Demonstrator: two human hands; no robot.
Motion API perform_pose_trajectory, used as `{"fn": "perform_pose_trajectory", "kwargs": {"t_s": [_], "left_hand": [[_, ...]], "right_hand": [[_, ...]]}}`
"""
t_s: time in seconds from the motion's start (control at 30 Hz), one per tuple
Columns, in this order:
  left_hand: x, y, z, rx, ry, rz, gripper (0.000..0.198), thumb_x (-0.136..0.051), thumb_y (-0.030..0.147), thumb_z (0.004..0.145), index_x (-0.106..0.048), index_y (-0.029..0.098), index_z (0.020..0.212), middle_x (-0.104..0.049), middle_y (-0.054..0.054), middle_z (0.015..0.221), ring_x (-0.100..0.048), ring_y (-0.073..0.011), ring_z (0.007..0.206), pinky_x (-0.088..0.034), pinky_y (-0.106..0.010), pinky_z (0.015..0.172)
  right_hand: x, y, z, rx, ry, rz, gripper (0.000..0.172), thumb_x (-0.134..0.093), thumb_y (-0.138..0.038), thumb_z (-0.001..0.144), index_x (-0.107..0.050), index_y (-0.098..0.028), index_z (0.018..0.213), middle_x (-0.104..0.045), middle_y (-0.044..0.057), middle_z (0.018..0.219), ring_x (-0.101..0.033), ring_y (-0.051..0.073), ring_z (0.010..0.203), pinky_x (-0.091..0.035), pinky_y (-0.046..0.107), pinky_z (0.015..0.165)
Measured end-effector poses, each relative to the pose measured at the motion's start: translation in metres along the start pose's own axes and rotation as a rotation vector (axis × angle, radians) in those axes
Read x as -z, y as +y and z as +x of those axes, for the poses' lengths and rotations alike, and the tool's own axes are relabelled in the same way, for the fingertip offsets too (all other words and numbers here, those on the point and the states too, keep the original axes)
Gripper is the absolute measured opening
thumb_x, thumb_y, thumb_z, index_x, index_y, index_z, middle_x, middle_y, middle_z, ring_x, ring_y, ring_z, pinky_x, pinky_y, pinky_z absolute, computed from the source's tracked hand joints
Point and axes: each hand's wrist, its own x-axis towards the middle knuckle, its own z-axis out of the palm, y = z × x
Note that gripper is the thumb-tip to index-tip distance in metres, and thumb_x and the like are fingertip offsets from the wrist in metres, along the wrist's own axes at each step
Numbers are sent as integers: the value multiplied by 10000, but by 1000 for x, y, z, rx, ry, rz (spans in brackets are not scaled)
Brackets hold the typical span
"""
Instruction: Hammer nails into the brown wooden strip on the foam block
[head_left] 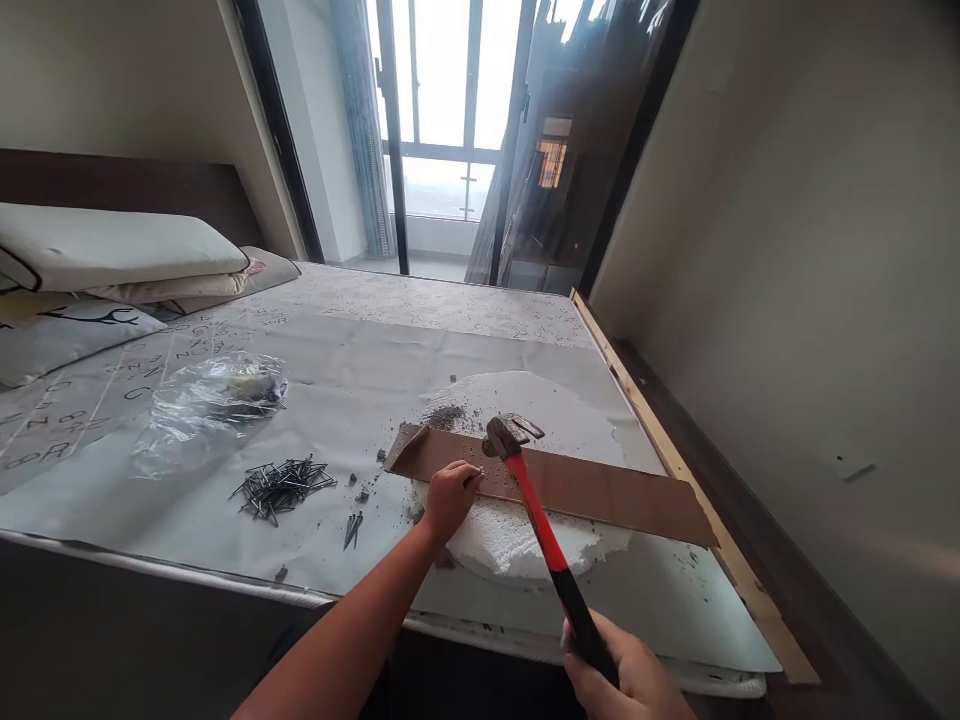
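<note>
Counting hammers [546, 535]: how many, and where?

One. Lower centre of the frame, red-and-black handle slanting up and left, head over the brown strip [622, 492], claw turned to the right. Whether it touches the strip, cannot tell.

Hands in view?

Two. Right hand [628, 668], bottom edge, right of centre: fingers wrapped around the black end of the handle. Left hand [450, 498], centre: thumb and forefinger pinched on one small bright-topped piece [481, 471], too small to identify, just left of the hammer head.

Arm pose?

Left forearm rises diagonally from the bottom edge toward centre, hand low over the strip. Right forearm not shown; hand only.

Nails?

One heap [283, 488], left of centre, overlapping, individual count not possible. Below and right of it, one small cluster [352, 530], roughly three.

Supports and surroundings?

One strip, centre to right, left corner curled, lying across one white foam slab [499, 540]. One clear plastic bag [206, 405] at left, above the heap. One patch of dark grit [446, 418] beyond the strip's left end.
</note>
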Motion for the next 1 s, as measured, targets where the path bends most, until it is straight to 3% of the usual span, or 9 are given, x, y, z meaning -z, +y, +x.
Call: {"fn": "perform_pose_trajectory", "kwargs": {"t_s": [0.13, 0.33, 0.53, 0.67, 0.87, 1.0], "left_hand": [[1, 2, 0, 12, 5, 31, 211, -503, 201, 801, -611, 180, 620, -601, -10, 633, -533, -109, 599, -383, -217, 573], [-1, -2, -1, -4, -12, 33, 185, -519, 236, 802, -613, 182, 652, -610, -14, 653, -546, -120, 626, -393, -225, 599], [0, -1, -2, 7, -16, 78, 222, -496, 189, 800, -580, 166, 596, -576, -15, 615, -516, -110, 567, -366, -214, 537], [0, -1, -3, -14, -29, 24, 188, -503, 206, 802, -605, 171, 647, -608, -21, 661, -549, -115, 622, -391, -213, 579], [-4, -5, -5, -5, -30, 96, 192, -493, 137, 772, -595, 170, 613, -614, -30, 675, -551, -123, 625, -389, -224, 580], [-4, -4, -5, -33, -43, 68, 186, -491, 172, 792, -614, 177, 653, -611, -23, 672, -552, -118, 629, -399, -223, 602]], "right_hand": [[0, 0, 3, 40, 31, -75, 224, -476, -388, 731, -445, -181, 653, -373, -31, 560, -359, 105, 533, -306, 214, 475], [-1, -3, -3, -39, -11, 34, 209, -444, -406, 758, -442, -198, 742, -266, -85, 476, -263, 77, 404, -219, 218, 398], [-4, -5, 1, 17, 15, -84, 122, -444, -295, 691, -424, -187, 636, -356, -36, 540, -338, 107, 534, -263, 249, 516], [-3, -7, -2, 35, -13, -49, 145, -425, -341, 736, -429, -200, 703, -295, -59, 509, -317, 109, 497, -246, 247, 484], [-5, -6, -1, 51, 16, -138, 132, -422, -284, 731, -431, -187, 642, -364, -30, 554, -349, 115, 555, -266, 250, 522], [-5, -3, -3, 39, 13, -43, 126, -454, -316, 743, -429, -204, 693, -295, -65, 514, -319, 99, 482, -249, 236, 470]]}}
